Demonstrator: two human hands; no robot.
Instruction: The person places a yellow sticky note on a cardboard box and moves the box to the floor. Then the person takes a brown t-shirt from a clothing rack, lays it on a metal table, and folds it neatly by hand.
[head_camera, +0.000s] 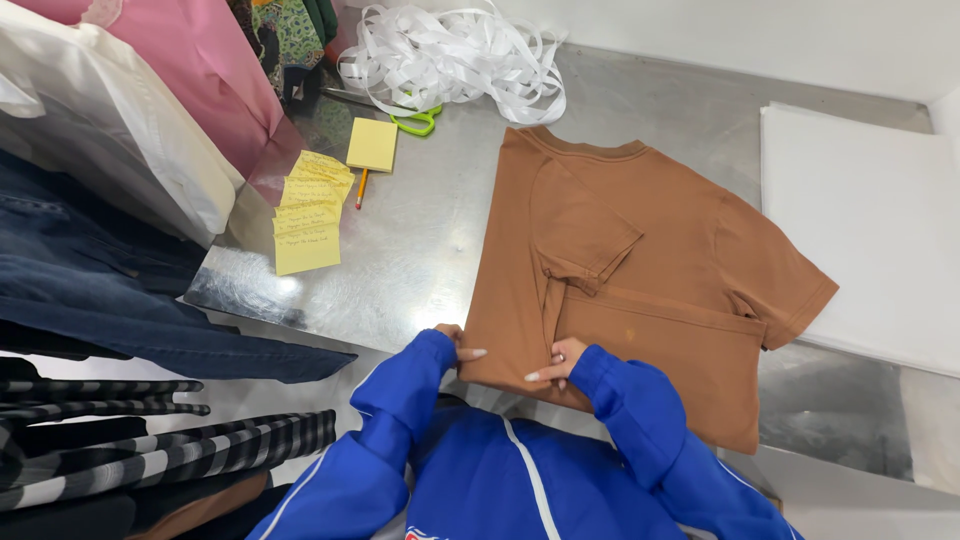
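I see both hands at the near hem of a brown t-shirt (640, 270), which lies flat on the steel surface (430, 250) with its collar pointing away from me and its long axis running from my body toward the far wall; the shirt's left side is already folded inward, the sleeve lying across the chest; my left hand (458, 345) pinches the near left corner of the folded edge, fingers closed on the cloth, and my right hand (556, 362) pinches the hem just beside it, so each grip is closed on the t-shirt and the two sit close together; the bulk of the garment lies ahead and to the right of both grips, and the right hand is the nearer one to the unfolded right sleeve, which spreads toward a stack of white sheets (865, 230) and touches or overlaps its edge; left of the shirt, well apart, lie yellow sticky notes (308, 215), a pencil (360, 187) and green-handled scissors (420, 121) under a tangle of white ribbon (450, 55); folded clothes (120, 280) crowd the far left; nothing lies on the shirt itself
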